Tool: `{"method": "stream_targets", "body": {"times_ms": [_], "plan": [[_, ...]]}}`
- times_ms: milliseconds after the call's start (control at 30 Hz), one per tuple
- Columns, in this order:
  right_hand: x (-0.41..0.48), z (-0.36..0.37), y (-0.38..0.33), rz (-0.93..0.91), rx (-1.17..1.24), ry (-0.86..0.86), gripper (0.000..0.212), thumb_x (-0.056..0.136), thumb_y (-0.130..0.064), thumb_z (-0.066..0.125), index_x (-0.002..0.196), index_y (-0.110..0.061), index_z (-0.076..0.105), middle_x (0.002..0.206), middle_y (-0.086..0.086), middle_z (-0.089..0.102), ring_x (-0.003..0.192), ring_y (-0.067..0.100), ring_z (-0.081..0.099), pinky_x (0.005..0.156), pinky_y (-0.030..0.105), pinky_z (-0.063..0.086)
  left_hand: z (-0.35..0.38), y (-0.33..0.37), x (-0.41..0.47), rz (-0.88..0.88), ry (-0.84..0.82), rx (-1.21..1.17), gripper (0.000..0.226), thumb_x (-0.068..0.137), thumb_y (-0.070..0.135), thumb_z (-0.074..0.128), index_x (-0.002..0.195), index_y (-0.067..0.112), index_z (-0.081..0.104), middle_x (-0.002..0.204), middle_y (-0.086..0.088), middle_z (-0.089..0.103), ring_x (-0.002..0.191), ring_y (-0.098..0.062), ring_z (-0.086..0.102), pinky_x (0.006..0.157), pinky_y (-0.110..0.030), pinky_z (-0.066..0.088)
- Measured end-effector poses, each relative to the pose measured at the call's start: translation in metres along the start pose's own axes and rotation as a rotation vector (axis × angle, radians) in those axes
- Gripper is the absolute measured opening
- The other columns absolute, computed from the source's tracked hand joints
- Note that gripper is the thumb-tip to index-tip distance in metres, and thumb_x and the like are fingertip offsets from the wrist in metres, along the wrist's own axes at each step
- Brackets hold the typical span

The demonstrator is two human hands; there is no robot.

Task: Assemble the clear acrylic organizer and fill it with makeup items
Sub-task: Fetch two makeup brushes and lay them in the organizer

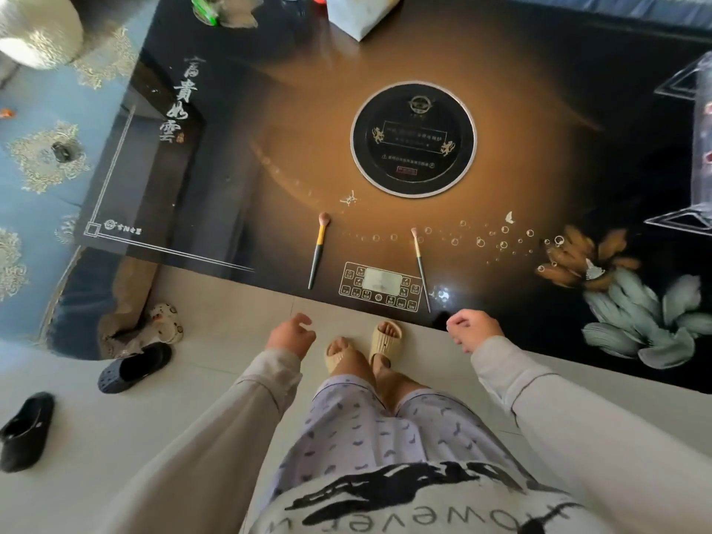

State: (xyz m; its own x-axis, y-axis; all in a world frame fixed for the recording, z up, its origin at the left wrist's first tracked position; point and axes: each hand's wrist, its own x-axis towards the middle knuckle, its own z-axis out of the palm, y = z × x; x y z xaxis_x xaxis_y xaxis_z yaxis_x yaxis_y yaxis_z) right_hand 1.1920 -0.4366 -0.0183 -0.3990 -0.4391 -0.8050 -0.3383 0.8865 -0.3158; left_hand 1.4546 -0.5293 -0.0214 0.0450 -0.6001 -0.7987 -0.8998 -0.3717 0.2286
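Head view: L hand (pixel 293 337), R hand (pixel 476 329) empty, fingers (pixel 456 324) loosely curled. Thin brush (pixel 420 269) just fwd of R hand, handle end nearest; thick brush (pixel 319 250) likewise fwd of L.

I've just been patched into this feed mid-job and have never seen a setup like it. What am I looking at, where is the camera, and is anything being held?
There is no machine here. A person works with two bare hands, and the one picture comes from a wide-angle camera worn on the head, looking forward and down. The sleeves reaching in from below are the person's own arms.

The left hand and right hand hover just short of the near edge of a dark glossy table. Their fingers are loosely curled, with no grip on anything.

Two makeup brushes lie apart on the table, a thicker brush left of a printed control panel and a thin brush at its right side. Beyond is a round black plate. A clear acrylic piece shows at the right edge, cut off by the frame.
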Motion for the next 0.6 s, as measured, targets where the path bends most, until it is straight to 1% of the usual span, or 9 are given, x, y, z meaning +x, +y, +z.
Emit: {"method": "stream_targets", "body": {"times_ms": [67,100,167,233,367,433,500,533,600], "plan": [[0.010,0.000,-0.016,-0.011,0.020,0.025,0.014,0.087,-0.010,0.053,0.090,-0.008,0.066,0.089,0.015,0.062,0.089,0.032,0.060,0.083,0.035,0.051,-0.012,0.019,0.016,0.040,0.048,0.008,0.034,0.089,0.010,0.050,0.122,0.008,0.053,0.120,-0.017,0.062,0.111,-0.034,0.057,0.091,-0.032,0.045],[0.015,0.001,-0.024,-0.009,0.025,0.043,0.017,0.086,-0.011,0.056,0.098,-0.005,0.066,0.097,0.017,0.065,0.096,0.034,0.061,0.087,0.037,0.051,-0.018,0.028,0.024,0.063,0.069,0.019,0.035,0.089,0.012,0.050,0.123,0.008,0.051,0.122,-0.017,0.060,0.112,-0.034,0.055,0.093,-0.034,0.044],[0.025,0.004,-0.041,-0.002,0.031,0.078,0.026,0.085,-0.015,0.060,0.109,-0.005,0.062,0.110,0.015,0.067,0.103,0.032,0.061,0.089,0.033,0.049,-0.028,0.044,0.039,0.099,0.108,0.051,0.036,0.088,0.014,0.053,0.123,0.007,0.049,0.123,-0.018,0.057,0.112,-0.034,0.054,0.094,-0.037,0.045],[0.037,0.008,-0.055,0.008,0.031,0.098,0.033,0.084,-0.018,0.063,0.115,-0.007,0.057,0.114,0.014,0.065,0.105,0.029,0.060,0.087,0.029,0.047,-0.036,0.057,0.054,0.105,0.129,0.083,0.037,0.086,0.017,0.056,0.120,0.008,0.047,0.120,-0.017,0.054,0.108,-0.033,0.055,0.090,-0.040,0.046],[0.064,0.021,-0.077,0.038,0.035,0.171,0.040,0.084,-0.023,0.064,0.120,-0.011,0.053,0.118,0.011,0.062,0.105,0.028,0.060,0.085,0.032,0.049,-0.045,0.075,0.084,0.077,0.128,0.190,0.041,0.085,0.025,0.060,0.119,0.012,0.041,0.122,-0.014,0.048,0.110,-0.033,0.053,0.089,-0.046,0.050],[0.073,0.026,-0.088,0.054,-0.011,0.230,0.036,0.084,-0.030,0.062,0.116,-0.015,0.053,0.112,0.008,0.063,0.094,0.025,0.059,0.075,0.031,0.047,-0.046,0.079,0.096,0.067,0.120,0.207,0.045,0.086,0.027,0.059,0.123,0.013,0.039,0.125,-0.013,0.046,0.112,-0.033,0.052,0.089,-0.046,0.050],[0.078,0.031,-0.094,0.064,-0.072,0.296,0.030,0.085,-0.033,0.059,0.109,-0.017,0.054,0.104,0.007,0.063,0.082,0.024,0.053,0.067,0.027,0.040,-0.044,0.083,0.105,0.069,0.133,0.215,0.044,0.086,0.028,0.058,0.123,0.011,0.040,0.125,-0.014,0.046,0.111,-0.033,0.053,0.086,-0.044,0.050],[0.081,0.033,-0.096,0.067,-0.093,0.325,0.026,0.085,-0.031,0.058,0.106,-0.016,0.055,0.102,0.008,0.063,0.083,0.025,0.053,0.067,0.026,0.037,-0.043,0.085,0.109,0.073,0.147,0.224,0.042,0.087,0.028,0.057,0.122,0.010,0.040,0.124,-0.014,0.047,0.110,-0.034,0.054,0.084,-0.043,0.049],[0.084,0.037,-0.098,0.071,-0.131,0.359,0.020,0.087,-0.024,0.056,0.103,-0.012,0.058,0.102,0.011,0.063,0.091,0.029,0.058,0.067,0.027,0.036,-0.039,0.088,0.115,0.098,0.163,0.269,0.037,0.088,0.026,0.053,0.119,0.009,0.041,0.120,-0.015,0.049,0.106,-0.035,0.055,0.078,-0.042,0.048]]}}
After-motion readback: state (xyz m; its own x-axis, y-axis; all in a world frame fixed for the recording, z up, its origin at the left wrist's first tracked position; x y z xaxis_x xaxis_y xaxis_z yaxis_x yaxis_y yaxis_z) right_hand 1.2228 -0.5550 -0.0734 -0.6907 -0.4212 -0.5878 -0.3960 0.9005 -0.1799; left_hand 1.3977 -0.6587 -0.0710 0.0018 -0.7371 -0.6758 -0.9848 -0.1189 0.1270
